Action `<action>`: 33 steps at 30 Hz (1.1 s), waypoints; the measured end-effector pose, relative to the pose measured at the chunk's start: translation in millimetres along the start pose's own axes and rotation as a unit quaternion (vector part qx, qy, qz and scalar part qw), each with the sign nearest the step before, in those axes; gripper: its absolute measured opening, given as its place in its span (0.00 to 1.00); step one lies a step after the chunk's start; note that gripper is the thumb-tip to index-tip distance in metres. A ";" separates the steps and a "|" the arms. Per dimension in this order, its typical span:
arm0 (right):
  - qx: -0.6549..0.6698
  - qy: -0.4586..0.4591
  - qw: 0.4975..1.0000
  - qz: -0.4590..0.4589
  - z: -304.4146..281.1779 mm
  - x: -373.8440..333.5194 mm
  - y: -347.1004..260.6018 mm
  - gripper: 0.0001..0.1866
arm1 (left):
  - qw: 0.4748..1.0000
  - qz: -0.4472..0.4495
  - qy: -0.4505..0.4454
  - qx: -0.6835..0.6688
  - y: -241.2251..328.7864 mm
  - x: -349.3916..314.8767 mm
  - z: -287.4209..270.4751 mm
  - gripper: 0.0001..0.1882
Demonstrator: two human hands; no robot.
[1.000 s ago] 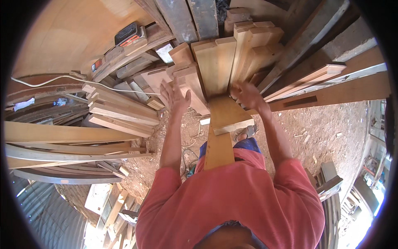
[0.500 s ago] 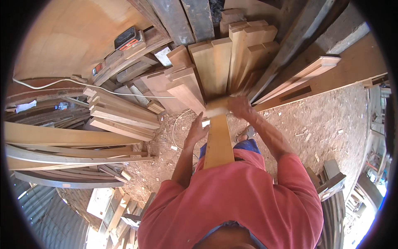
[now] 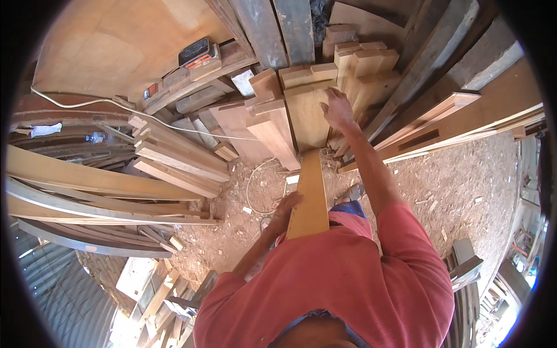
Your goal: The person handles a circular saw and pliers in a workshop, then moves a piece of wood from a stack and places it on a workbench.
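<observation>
A long yellowish plank stretches away from my waist toward the stacked wood. My left hand is at its left edge, with fingers bent onto it. Farther off, my right hand grips the upper right corner of a pale wooden board, thumb on the broad face and fingers by the top edge. That board leans upright in front of several similar boards. The plank's near end is hidden by my shirt.
Reddish wood blocks lean left of the held board, with more pale boards on its right. Stacked timber and long curved planks lie at left. A white cable crosses the left side. Wood scraps litter the dirt floor.
My right hand has moved forward with a wooden piece from the plank's far end to the leaning stack. My left hand has drawn back along the plank and closed on its edge.
</observation>
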State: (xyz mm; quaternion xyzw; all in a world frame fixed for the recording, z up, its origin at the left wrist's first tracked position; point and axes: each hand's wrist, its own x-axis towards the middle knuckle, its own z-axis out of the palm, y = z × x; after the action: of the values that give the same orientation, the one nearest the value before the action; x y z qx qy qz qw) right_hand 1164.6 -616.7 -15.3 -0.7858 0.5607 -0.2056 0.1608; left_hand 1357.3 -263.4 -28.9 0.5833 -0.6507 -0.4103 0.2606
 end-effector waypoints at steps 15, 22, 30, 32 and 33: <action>0.095 -0.300 0.919 0.236 55.5 -345.5 151.4 0.14 | 0.999 -0.003 0.036 -0.033 33.3 156.4 -32.8 0.17; -0.170 -0.423 0.888 -0.056 34.3 -357.6 145.0 0.11 | 0.982 -0.018 0.176 -0.066 -10.5 201.2 -45.8 0.17; -0.159 -0.285 0.945 -0.019 69.9 -408.1 211.8 0.05 | 0.968 -0.017 0.248 -0.042 -6.6 271.8 -28.2 0.34; -0.160 -0.278 0.947 -0.030 61.2 -394.7 203.3 0.05 | 0.971 -0.065 0.227 -0.039 -20.3 264.4 -22.9 0.34; -0.172 -0.281 0.944 -0.032 58.5 -392.2 198.1 0.05 | 0.978 -0.066 0.196 -0.031 -21.4 252.8 -15.9 0.33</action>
State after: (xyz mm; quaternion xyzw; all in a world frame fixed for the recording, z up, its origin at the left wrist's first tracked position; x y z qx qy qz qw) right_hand 920.2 -307.2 -217.6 -0.8447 0.4943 0.1179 0.1680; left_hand 1335.5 -512.6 -73.7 0.6858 -0.5342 -0.3244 0.3730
